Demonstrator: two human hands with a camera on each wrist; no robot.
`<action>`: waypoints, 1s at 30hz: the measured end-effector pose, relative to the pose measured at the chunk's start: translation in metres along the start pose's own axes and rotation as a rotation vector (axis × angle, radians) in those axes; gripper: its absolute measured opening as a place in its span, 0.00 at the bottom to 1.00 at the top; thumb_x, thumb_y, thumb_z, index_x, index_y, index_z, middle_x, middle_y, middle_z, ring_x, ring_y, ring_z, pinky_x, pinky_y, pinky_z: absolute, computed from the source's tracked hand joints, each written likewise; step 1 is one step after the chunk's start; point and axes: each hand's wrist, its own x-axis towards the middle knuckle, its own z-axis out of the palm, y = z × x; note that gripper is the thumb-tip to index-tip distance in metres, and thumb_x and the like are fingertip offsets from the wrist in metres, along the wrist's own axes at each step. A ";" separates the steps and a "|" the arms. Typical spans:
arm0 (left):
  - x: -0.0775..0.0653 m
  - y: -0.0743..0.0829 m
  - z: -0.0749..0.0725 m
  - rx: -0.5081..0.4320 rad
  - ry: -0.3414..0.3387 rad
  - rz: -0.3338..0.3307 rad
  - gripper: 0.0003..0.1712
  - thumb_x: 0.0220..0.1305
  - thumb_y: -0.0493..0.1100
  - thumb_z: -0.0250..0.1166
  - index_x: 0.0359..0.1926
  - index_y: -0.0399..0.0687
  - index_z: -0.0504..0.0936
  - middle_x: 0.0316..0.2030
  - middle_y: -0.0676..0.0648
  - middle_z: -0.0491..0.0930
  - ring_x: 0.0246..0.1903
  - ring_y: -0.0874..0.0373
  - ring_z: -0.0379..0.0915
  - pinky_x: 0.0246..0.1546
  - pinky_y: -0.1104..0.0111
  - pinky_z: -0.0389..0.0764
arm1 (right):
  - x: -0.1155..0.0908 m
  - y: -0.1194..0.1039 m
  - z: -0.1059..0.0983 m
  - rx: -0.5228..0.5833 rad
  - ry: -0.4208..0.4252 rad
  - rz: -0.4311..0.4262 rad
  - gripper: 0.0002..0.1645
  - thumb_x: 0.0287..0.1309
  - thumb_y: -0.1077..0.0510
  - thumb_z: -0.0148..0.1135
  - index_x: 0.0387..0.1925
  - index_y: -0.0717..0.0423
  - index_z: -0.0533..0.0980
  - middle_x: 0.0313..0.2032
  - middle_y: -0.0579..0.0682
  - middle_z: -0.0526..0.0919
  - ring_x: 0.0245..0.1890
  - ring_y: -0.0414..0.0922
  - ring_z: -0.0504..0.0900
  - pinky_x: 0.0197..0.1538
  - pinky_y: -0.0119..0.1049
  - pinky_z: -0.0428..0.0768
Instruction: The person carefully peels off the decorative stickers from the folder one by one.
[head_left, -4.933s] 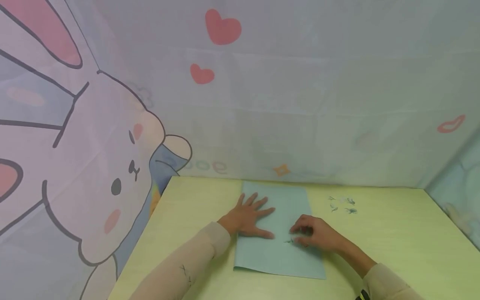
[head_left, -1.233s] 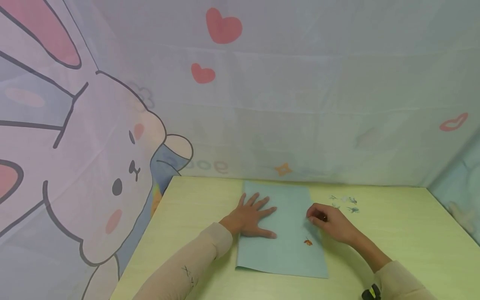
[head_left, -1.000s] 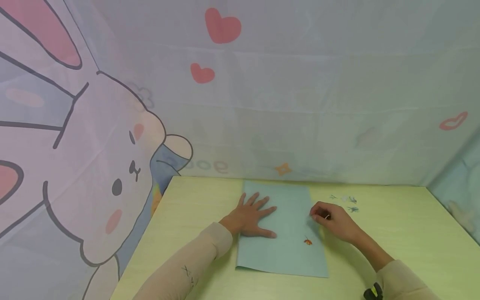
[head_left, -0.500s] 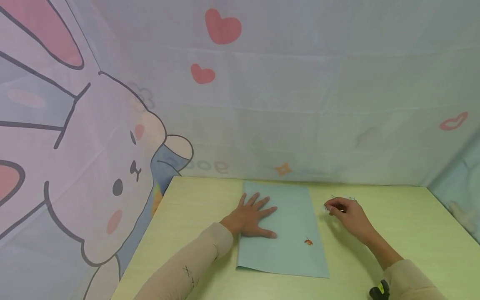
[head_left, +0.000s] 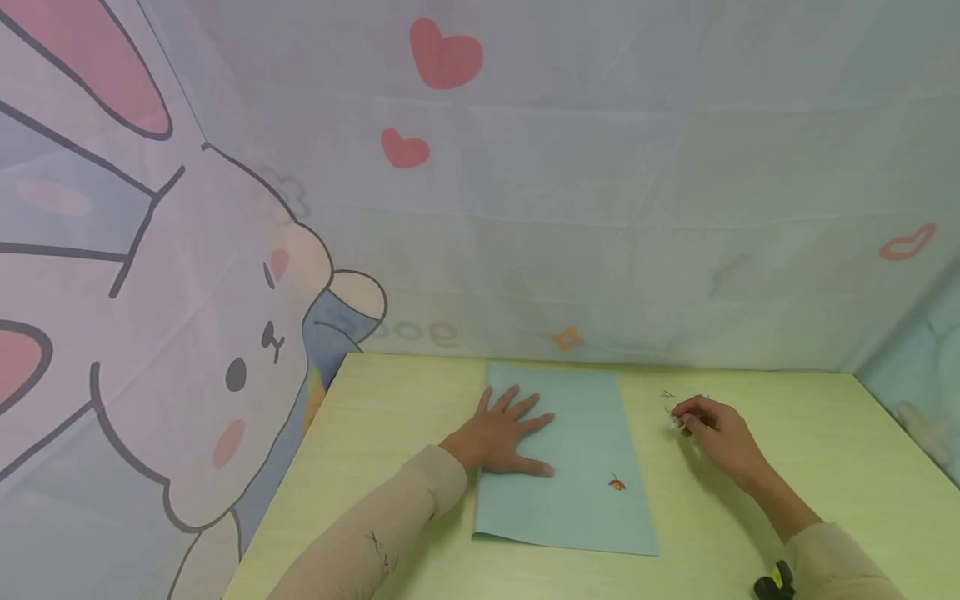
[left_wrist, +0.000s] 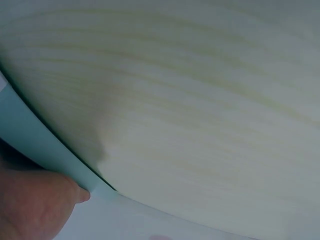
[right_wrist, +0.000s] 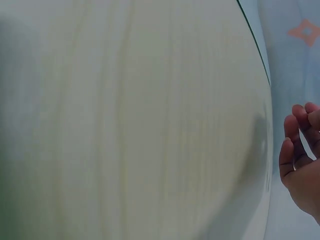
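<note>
My left hand (head_left: pixel 498 433) lies flat, fingers spread, on the left part of a pale blue-green sheet of paper (head_left: pixel 573 517). In the left wrist view, part of that hand (left_wrist: pixel 37 205) shows by the sheet's edge. A small orange flower-shaped piece (head_left: pixel 617 483) with a thin stem lies on the sheet at lower right. Right of the sheet, my right hand (head_left: pixel 716 429) pinches a small pale scrap (head_left: pixel 674 422) between thumb and fingertips; its kind is too small to tell. The right wrist view catches its curled fingers (right_wrist: pixel 300 132) at the edge.
A small dark sprig-like piece (head_left: pixel 668 394) lies on the yellow table (head_left: pixel 810 450) behind the right hand. Other small pieces there are mostly hidden by it. A printed cloth (head_left: pixel 600 208) hangs behind the table, with a rabbit picture at left.
The right hand has moved right, off the sheet, toward the small pieces on the table. The orange piece now lies on the sheet, where earlier that hand handled a dark piece. The left hand has stayed.
</note>
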 end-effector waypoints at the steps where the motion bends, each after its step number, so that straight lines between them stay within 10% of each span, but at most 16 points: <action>1: 0.000 0.000 0.000 -0.002 0.002 0.001 0.56 0.62 0.88 0.48 0.85 0.75 0.51 0.86 0.53 0.43 0.84 0.44 0.33 0.78 0.37 0.37 | -0.001 0.001 -0.001 -0.001 0.005 0.006 0.11 0.80 0.65 0.53 0.52 0.65 0.80 0.41 0.60 0.85 0.37 0.51 0.85 0.36 0.37 0.83; 19: -0.002 0.000 0.000 -0.013 0.006 0.002 0.56 0.62 0.89 0.48 0.85 0.75 0.52 0.86 0.53 0.44 0.84 0.45 0.33 0.79 0.37 0.37 | -0.008 0.015 -0.009 -0.210 -0.030 0.111 0.08 0.75 0.59 0.64 0.48 0.54 0.87 0.43 0.50 0.90 0.44 0.50 0.84 0.39 0.40 0.79; 30: -0.003 0.000 -0.001 -0.015 0.013 0.003 0.56 0.62 0.89 0.47 0.85 0.75 0.52 0.86 0.54 0.44 0.84 0.45 0.33 0.79 0.37 0.38 | -0.010 0.011 -0.010 -0.220 -0.060 0.121 0.11 0.74 0.61 0.64 0.50 0.60 0.88 0.51 0.61 0.85 0.43 0.51 0.82 0.36 0.39 0.79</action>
